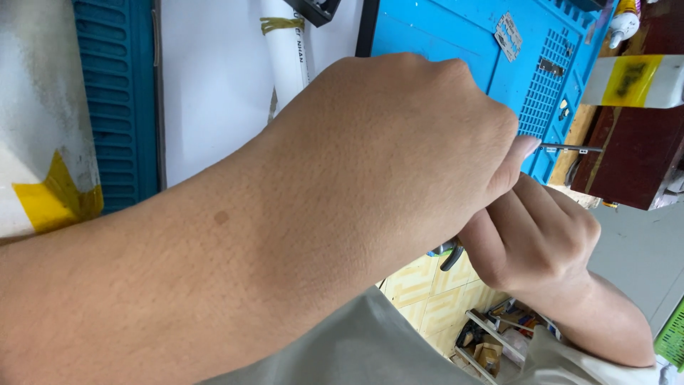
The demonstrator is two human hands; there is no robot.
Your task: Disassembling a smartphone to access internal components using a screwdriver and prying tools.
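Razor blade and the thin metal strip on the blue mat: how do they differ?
The razor blade is broad with notched edges and lies flat on the blue mat, untouched. The thin metal strip is narrow and straight, sticking out past the mat's edge from the left hand. Both are grey metal.

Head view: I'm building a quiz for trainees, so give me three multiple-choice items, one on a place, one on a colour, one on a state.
1. Where does the razor blade lie?
A. on the blue mat
B. on the floor tiles
C. in a hand

2. What colour is the band around the white roll?
A. red
B. yellow
C. black

3. How are the left hand and right hand?
A. both open and flat
B. both closed, touching each other
C. far apart

Answers: 1 A, the blade rests flat on the mat. 2 B, the band is plainly yellow. 3 B, both hands are clenched together, and a thin metal strip sticks out by the left thumb.
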